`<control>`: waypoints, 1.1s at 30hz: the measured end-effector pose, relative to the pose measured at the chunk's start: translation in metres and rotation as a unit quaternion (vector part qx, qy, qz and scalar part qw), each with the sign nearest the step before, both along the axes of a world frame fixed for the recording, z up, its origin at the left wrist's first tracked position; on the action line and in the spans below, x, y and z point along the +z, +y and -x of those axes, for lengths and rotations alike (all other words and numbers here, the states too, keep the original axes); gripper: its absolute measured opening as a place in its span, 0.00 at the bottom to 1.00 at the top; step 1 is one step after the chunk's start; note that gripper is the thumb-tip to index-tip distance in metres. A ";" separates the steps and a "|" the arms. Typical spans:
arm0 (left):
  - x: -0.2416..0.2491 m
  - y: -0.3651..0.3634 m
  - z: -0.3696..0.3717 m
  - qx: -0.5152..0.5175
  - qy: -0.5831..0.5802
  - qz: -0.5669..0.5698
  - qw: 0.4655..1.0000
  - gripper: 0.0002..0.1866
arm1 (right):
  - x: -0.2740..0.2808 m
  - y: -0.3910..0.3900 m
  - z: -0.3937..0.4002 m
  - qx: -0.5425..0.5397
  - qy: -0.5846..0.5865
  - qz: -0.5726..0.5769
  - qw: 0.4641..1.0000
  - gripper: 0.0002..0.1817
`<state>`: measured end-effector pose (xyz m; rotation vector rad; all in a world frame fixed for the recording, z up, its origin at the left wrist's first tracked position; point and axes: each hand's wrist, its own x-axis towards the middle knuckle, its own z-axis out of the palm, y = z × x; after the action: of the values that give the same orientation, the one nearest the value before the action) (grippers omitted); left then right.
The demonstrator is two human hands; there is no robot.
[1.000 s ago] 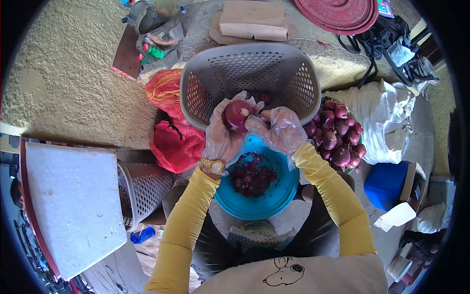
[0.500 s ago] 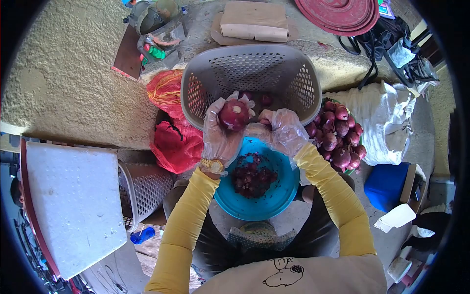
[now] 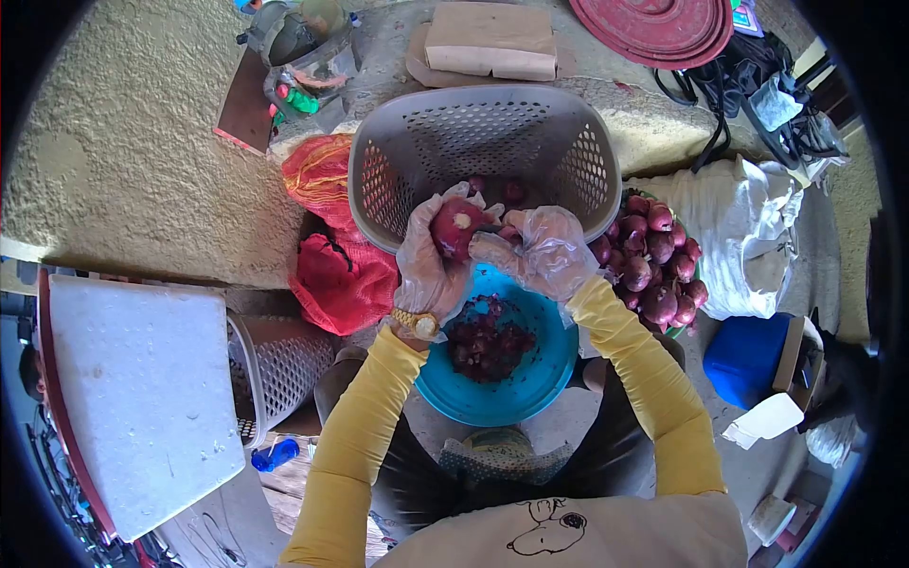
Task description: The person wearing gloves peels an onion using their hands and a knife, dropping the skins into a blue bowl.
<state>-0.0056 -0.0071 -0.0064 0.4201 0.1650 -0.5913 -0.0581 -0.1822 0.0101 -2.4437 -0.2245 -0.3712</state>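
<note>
My left hand (image 3: 428, 260), in a clear plastic glove, is wrapped round a red onion (image 3: 455, 227) whose pale cut end faces up. Close beside the onion is my right hand (image 3: 547, 251), also gloved, with its fingers curled together; what they grip is too small and covered to make out. Both hands are between the near rim of a grey perforated basket (image 3: 483, 142) and a blue basin (image 3: 502, 409). Dark red onion skins and scraps (image 3: 488, 348) lie in the basin. A few red onions (image 3: 513, 192) rest at the basket's bottom.
Several red onions (image 3: 660, 248) are heaped right of the basket, by a white sack (image 3: 729, 227). Red mesh bags (image 3: 346, 275) lie on the left, near another perforated basket (image 3: 284, 364) and a white board (image 3: 142, 398). A blue container (image 3: 748, 360) stands at right.
The onion in my left hand has shifted slightly right and down and turned a little. My right fingers have come closer to it. At far right, a dark shape has moved.
</note>
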 end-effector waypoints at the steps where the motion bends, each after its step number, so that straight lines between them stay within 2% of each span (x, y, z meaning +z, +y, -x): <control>1: 0.003 0.000 0.001 0.013 0.000 -0.020 1.000 0.23 | 0.002 0.000 0.001 0.000 0.000 -0.001 1.000 0.30; 5: 0.007 -0.002 0.000 0.007 -0.007 -0.048 0.999 0.21 | 0.008 0.001 0.001 -0.009 0.023 0.010 1.000 0.31; 7: 0.003 -0.002 -0.002 -0.009 -0.027 -0.005 1.000 0.19 | 0.009 0.002 0.001 -0.013 0.022 0.013 1.000 0.31; 16: -0.001 -0.002 -0.002 -0.008 -0.021 -0.008 1.000 0.20 | 0.011 0.003 0.001 -0.012 0.028 0.027 0.999 0.30; 18: 0.001 -0.002 -0.002 -0.009 -0.026 -0.015 1.000 0.21 | 0.015 0.003 0.002 -0.008 0.041 -0.011 0.999 0.29; 21: 0.000 -0.002 -0.001 -0.010 -0.031 -0.027 0.999 0.23 | 0.019 0.003 0.002 -0.002 0.062 -0.007 0.998 0.28; 25: 0.000 -0.002 -0.003 -0.009 -0.043 -0.045 0.998 0.24 | 0.004 -0.001 -0.001 0.012 0.099 -0.049 0.994 0.27; 27: 0.000 -0.002 -0.003 -0.007 -0.051 -0.054 0.997 0.24 | -0.002 -0.002 0.000 0.013 0.116 -0.097 0.988 0.33; 28: 0.000 -0.002 -0.003 -0.005 -0.057 -0.063 0.996 0.24 | -0.003 -0.002 0.001 0.013 0.117 -0.098 0.988 0.33; 30: -0.001 -0.002 -0.003 -0.015 -0.058 -0.051 0.997 0.24 | -0.001 -0.002 0.001 0.026 0.147 -0.147 0.978 0.25; 33: -0.002 -0.002 -0.004 -0.022 -0.060 -0.042 0.997 0.24 | 0.008 -0.002 0.001 0.036 0.152 -0.125 0.980 0.25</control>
<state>-0.0013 -0.0089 -0.0088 0.5414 0.0657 -0.6025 -0.0589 -0.1841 0.0182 -2.1999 -0.1256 0.0103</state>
